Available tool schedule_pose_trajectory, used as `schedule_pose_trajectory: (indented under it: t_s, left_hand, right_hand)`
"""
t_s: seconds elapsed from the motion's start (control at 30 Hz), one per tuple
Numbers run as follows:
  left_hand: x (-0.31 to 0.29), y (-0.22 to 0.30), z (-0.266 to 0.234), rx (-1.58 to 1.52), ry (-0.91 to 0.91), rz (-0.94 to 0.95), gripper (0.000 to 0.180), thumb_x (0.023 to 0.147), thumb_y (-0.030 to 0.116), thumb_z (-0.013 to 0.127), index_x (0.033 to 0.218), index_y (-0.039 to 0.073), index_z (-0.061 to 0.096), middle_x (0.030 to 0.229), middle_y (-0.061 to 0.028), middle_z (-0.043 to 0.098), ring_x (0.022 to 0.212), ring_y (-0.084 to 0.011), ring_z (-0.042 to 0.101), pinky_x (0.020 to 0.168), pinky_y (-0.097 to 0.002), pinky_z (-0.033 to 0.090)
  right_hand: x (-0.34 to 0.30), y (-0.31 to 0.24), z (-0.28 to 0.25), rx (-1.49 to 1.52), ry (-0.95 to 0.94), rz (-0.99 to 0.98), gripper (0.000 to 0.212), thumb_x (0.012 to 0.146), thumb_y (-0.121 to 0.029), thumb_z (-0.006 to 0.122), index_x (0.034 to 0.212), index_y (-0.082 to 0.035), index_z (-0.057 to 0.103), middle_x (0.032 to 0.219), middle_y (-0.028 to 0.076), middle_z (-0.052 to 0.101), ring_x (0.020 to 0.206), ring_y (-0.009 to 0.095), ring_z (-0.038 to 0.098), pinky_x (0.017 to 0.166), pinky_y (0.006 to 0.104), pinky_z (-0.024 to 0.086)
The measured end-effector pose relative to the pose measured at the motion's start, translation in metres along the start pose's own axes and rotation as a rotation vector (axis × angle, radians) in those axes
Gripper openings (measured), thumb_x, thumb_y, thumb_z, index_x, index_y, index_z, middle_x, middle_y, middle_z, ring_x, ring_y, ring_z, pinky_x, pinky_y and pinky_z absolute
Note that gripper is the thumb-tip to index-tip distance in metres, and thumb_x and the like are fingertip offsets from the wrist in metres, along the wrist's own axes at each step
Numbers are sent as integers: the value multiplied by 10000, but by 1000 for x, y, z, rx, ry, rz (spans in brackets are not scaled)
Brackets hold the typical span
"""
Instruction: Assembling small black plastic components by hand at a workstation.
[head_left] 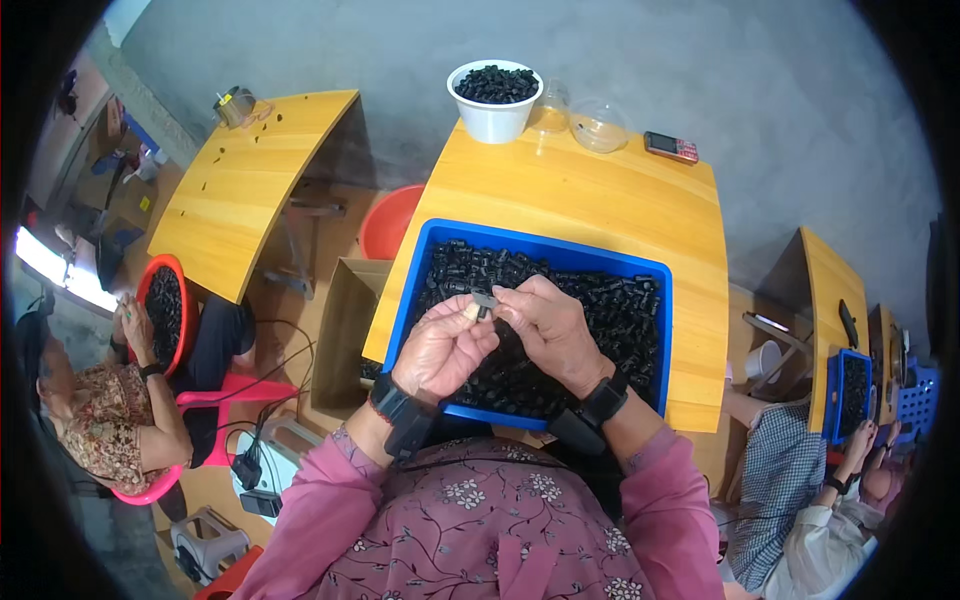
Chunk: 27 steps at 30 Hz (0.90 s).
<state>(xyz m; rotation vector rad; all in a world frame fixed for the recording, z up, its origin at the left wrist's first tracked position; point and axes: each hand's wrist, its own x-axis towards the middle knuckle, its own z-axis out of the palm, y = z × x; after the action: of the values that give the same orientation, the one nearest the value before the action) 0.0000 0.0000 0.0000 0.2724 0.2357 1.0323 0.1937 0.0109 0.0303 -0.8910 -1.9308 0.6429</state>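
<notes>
My left hand pinches a small black plastic part between thumb and fingertips, above the blue tray. A pale yellowish covering shows at that pinch. My right hand is closed on a small flat grey metal blade, which meets the black part at its upper end. How the blade sits in the right fingers is partly hidden. Beneath both hands lies the blue tray, filled with many loose small black plastic parts.
The yellow wooden table carries a white bucket of black pieces, clear plastic containers and a phone. A cardboard box and red basin stand left. Co-workers sit at both sides.
</notes>
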Motion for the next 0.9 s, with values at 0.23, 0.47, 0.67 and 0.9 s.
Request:
schedule_pose_trajectory:
  t_s: [0.23,0.47,0.67,0.9]
  left_hand:
    - [3,3,5,30,76,35,129,936,9,584,1056,-17,620,979,-94,670,825,-145,610,787,-288,527]
    - [2,4,8,84,127,49,95,960,36,583,1035,-1,628,934,-68,658,767,-122,577,766,-294,517]
    - [1,4,5,42,70,25,117,953,48,595,1050,-14,616,960,-96,664,762,-140,571,755,-292,516]
    - [1,1,9,16,141,39,135,941,10,581,1070,-18,609,969,-98,658,778,-147,583,760,-294,517]
  right_hand:
    - [4,-4,4,77,-15,-44,216,915,-29,625,1130,-10,643,865,122,582,777,276,620,694,346,522]
    - [4,-1,5,60,-19,-41,206,916,-33,626,1119,-1,647,865,126,583,755,273,618,674,338,515]
    - [3,2,3,72,2,27,190,937,-71,614,1096,16,669,852,128,583,745,262,614,670,329,509]
    - [1,-1,5,92,-16,-30,199,926,-52,625,1117,-3,659,857,119,579,754,265,615,682,335,515]
